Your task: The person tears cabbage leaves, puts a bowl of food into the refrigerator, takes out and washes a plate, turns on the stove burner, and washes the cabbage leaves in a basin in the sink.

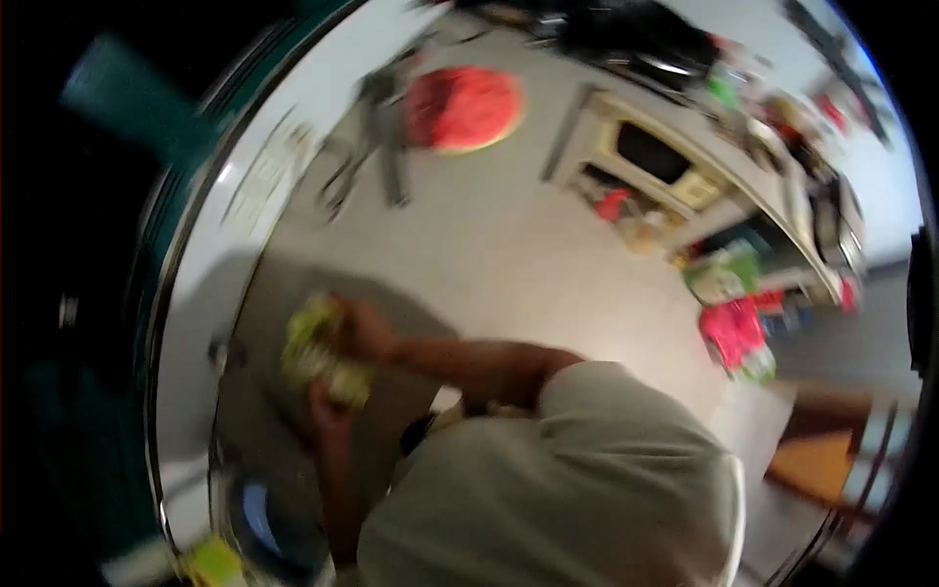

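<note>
A yellow-green, leafy-looking bundle (pixel 318 357) is held between both hands over the grey surface at the left; motion blur hides what exactly it is. From above, my right hand (pixel 362 331) wraps round its upper right side. My left hand (pixel 328 409) is closed against its lower edge, with the fingers partly hidden.
A cut watermelon (pixel 474 108) shows its red flesh at the top, beside dark blurred straps or tools (pixel 389 147). A dark basin (pixel 269 528) is at lower left. At the right stand a microwave (pixel 650 154) on shelving and a pink bag (pixel 734 333).
</note>
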The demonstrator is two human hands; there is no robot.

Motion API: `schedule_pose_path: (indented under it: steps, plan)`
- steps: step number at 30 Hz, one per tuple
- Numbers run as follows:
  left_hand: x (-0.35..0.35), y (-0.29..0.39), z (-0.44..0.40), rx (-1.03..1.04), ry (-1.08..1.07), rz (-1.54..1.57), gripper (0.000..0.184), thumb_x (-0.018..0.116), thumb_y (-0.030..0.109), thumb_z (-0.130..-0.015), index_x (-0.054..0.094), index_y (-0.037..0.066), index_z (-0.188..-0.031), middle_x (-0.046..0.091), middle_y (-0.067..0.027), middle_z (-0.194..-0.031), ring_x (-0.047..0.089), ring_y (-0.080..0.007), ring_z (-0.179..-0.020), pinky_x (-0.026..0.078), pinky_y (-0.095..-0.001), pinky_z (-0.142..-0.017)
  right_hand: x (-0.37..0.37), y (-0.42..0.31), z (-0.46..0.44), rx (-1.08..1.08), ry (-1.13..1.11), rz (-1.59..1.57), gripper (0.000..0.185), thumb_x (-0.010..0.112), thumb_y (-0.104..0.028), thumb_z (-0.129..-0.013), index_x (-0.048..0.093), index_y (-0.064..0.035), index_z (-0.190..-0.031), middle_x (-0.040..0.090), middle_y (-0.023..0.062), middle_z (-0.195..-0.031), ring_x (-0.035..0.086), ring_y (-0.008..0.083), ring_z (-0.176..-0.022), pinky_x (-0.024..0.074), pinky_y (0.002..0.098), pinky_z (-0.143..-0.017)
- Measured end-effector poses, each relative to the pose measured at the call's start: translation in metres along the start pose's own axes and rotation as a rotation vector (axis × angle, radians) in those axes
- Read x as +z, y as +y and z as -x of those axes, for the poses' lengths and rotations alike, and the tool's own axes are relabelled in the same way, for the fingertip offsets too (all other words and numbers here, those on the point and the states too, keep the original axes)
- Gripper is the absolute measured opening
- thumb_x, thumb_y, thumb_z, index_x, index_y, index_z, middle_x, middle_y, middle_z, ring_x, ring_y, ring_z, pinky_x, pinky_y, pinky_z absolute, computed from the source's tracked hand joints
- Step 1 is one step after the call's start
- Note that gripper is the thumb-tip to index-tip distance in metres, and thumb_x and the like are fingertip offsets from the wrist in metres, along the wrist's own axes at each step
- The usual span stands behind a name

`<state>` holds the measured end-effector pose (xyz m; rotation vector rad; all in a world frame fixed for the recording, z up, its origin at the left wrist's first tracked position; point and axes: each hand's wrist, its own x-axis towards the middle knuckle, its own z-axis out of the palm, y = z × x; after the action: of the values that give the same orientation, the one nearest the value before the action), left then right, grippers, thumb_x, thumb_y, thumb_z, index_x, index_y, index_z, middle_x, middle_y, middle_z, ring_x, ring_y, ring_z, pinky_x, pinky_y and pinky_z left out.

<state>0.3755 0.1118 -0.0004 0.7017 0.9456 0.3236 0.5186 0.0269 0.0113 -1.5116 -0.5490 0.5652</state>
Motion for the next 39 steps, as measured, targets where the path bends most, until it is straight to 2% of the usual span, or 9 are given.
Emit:
schedule_pose_path:
  steps: [2, 4, 8, 15, 18, 21, 27, 33, 39]
  plan:
    - [-0.009, -0.005, 0.000, 0.063, -0.191, -0.004, 0.040, 0.051, 0.022, -0.078, 0.045, 0.004, -0.113, 0.051, -0.0089, -0.106, 0.051, -0.0248, -0.096, 0.044, -0.0394, -0.081, -0.001, 0.004, 0.004, -0.121, 0.100, 0.047, 0.020, 0.061, -0.017, -0.077, 0.053, -0.0049, -0.090, 0.060, 0.0105, -0.081, 0.056, 0.0182, -0.073, 0.0461, 0.0331, -0.064]
    - [0.006, 0.005, 0.012, 0.114, -0.380, 0.051, 0.051, 0.055, 0.016, -0.070, 0.040, 0.002, -0.117, 0.049, -0.0089, -0.109, 0.050, -0.0240, -0.099, 0.044, -0.0381, -0.082, -0.006, -0.003, -0.002, 0.060, 0.054, -0.329, 0.008, 0.051, -0.013, -0.083, 0.051, -0.0052, -0.085, 0.051, 0.0012, -0.074, 0.050, 0.0116, -0.070, 0.0448, 0.0285, -0.060]
    - [0.009, 0.011, 0.019, 0.075, -0.405, 0.128, 0.057, 0.053, 0.012, -0.067, 0.037, 0.001, -0.121, 0.048, -0.0104, -0.112, 0.049, -0.0261, -0.104, 0.042, -0.0397, -0.086, 0.000, -0.001, -0.002, 0.083, -0.069, -0.684, 0.012, 0.051, -0.015, -0.083, 0.049, -0.0054, -0.089, 0.053, 0.0020, -0.080, 0.051, 0.0114, -0.072, 0.0444, 0.0269, -0.062]
    - [0.008, 0.001, 0.023, 0.149, -0.328, 0.207, 0.057, 0.050, 0.012, -0.068, 0.037, 0.001, -0.122, 0.048, -0.0113, -0.115, 0.048, -0.0268, -0.106, 0.040, -0.0404, -0.090, -0.004, -0.018, 0.008, 0.265, -0.203, -0.756, 0.037, 0.058, -0.017, -0.080, 0.048, -0.0045, -0.113, 0.053, 0.0058, -0.105, 0.052, 0.0153, -0.092, 0.0434, 0.0287, -0.080]
    - [0.005, 0.001, 0.025, 0.110, -0.354, 0.254, 0.053, 0.052, 0.015, -0.071, 0.038, 0.001, -0.121, 0.048, -0.0108, -0.114, 0.049, -0.0252, -0.104, 0.041, -0.0393, -0.088, -0.004, -0.014, 0.017, 0.263, -0.431, -0.839, 0.039, 0.061, -0.010, -0.078, 0.045, -0.0061, -0.113, 0.053, 0.0040, -0.101, 0.051, 0.0149, -0.093, 0.0430, 0.0293, -0.082]
    - [0.009, 0.001, 0.027, 0.136, -0.292, 0.221, 0.050, 0.054, 0.018, -0.074, 0.039, 0.001, -0.118, 0.050, -0.0093, -0.110, 0.050, -0.0231, -0.101, 0.042, -0.0372, -0.086, 0.002, -0.021, 0.028, 0.009, -0.504, -0.506, 0.043, 0.061, -0.008, -0.078, 0.042, -0.0057, -0.116, 0.053, 0.0038, -0.104, 0.050, 0.0139, -0.097, 0.0411, 0.0294, -0.086]
    - [0.005, 0.001, 0.027, 0.098, -0.293, 0.128, 0.049, 0.057, 0.014, -0.074, 0.039, 0.003, -0.118, 0.052, -0.0076, -0.104, 0.052, -0.0209, -0.097, 0.045, -0.0360, -0.082, 0.007, 0.005, 0.013, 0.109, -0.340, -0.386, 0.035, 0.061, -0.010, -0.078, 0.046, -0.0063, -0.111, 0.056, 0.0031, -0.097, 0.053, 0.0131, -0.087, 0.0457, 0.0295, -0.076]
    - [0.001, -0.001, 0.025, 0.126, -0.268, 0.126, 0.052, 0.057, 0.013, -0.072, 0.039, 0.003, -0.120, 0.050, -0.0089, -0.109, 0.052, -0.0222, -0.099, 0.046, -0.0368, -0.082, 0.013, 0.004, 0.002, -0.055, -0.090, 0.055, 0.028, 0.059, -0.007, -0.077, 0.050, -0.0048, -0.103, 0.059, 0.0050, -0.089, 0.055, 0.0132, -0.081, 0.0460, 0.0286, -0.071]
    - [-0.021, 0.001, 0.016, 0.156, -0.413, 0.198, 0.061, 0.057, 0.019, -0.068, 0.036, 0.005, -0.124, 0.048, -0.0107, -0.116, 0.051, -0.0254, -0.103, 0.045, -0.0392, -0.085, 0.016, 0.015, -0.031, 0.118, -0.122, -0.261, 0.024, 0.055, -0.001, -0.076, 0.051, -0.0028, -0.100, 0.059, 0.0071, -0.088, 0.057, 0.0182, -0.082, 0.0469, 0.0304, -0.070]
